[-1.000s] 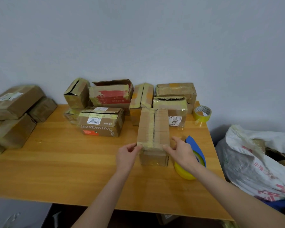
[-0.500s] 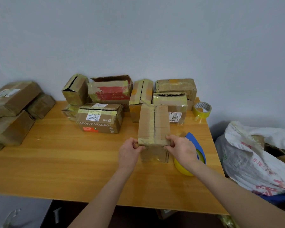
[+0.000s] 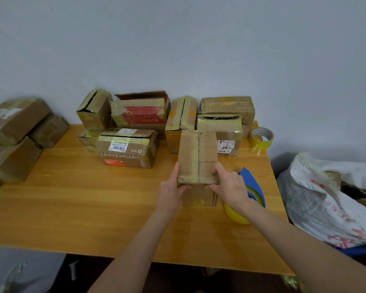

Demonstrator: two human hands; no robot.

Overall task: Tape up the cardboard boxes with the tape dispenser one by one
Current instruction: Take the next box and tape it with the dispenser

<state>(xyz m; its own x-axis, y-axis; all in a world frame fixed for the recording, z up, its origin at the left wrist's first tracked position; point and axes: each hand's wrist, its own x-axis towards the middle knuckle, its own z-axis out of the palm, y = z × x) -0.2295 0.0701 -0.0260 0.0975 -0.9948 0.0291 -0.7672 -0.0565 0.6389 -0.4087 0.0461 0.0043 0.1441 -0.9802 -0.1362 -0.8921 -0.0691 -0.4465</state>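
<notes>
Both hands grip near end of oblong, tape-wrinkled cardboard box (image 3: 197, 157) on wooden table (image 3: 72, 208): left hand (image 3: 170, 192), right hand (image 3: 230, 186). Blue-yellow tape dispenser (image 3: 253, 188) apparently just beside, partly hidden.

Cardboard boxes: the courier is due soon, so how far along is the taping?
Apparently done: the stacked boxes at left look sealed. In hand: left hand and right hand grip one box, the tape dispenser lying idle beside it. Left: back-row boxes, such as the red box, show open flaps.
</notes>
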